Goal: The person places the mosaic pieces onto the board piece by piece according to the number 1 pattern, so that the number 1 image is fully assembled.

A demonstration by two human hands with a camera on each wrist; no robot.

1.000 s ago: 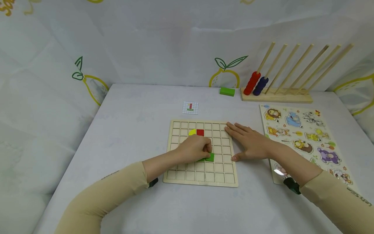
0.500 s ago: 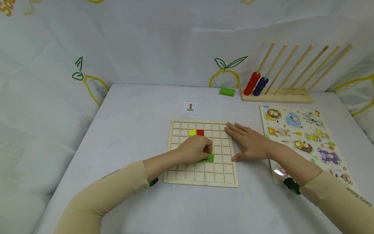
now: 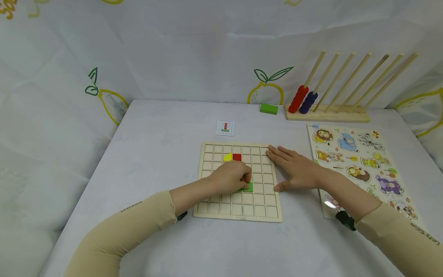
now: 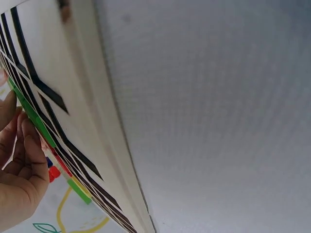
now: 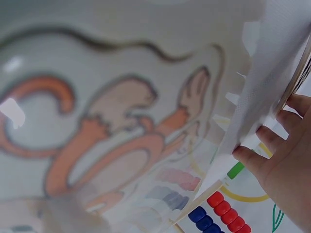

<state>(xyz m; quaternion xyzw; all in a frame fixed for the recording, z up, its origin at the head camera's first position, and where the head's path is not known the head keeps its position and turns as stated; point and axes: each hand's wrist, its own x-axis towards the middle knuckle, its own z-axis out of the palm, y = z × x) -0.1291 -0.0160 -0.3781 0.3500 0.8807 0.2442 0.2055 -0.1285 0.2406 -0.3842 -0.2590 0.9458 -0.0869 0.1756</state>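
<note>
A wooden grid board (image 3: 238,218) lies flat on the table. My left hand (image 3: 230,177) is over its middle, fingers bent, with thumb and fingertips at a green tile (image 3: 248,187) in a row of green. The left wrist view shows that green row (image 4: 34,116) edge-on under the thumb and fingers. Farther up the board sit a yellow tile (image 3: 227,157) with a cut corner and a red tile (image 3: 237,157); the hand hides the cells just below them. My right hand (image 3: 299,169) rests spread along the board's right edge, its fingertips touching the rim.
Behind the board lies a small card (image 3: 225,128) with a coloured grid pattern. A green block (image 3: 268,109) stands near the back edge beside a wooden peg stand (image 3: 327,114) with red and blue beads. An animal puzzle board (image 3: 356,157) lies under the right forearm.
</note>
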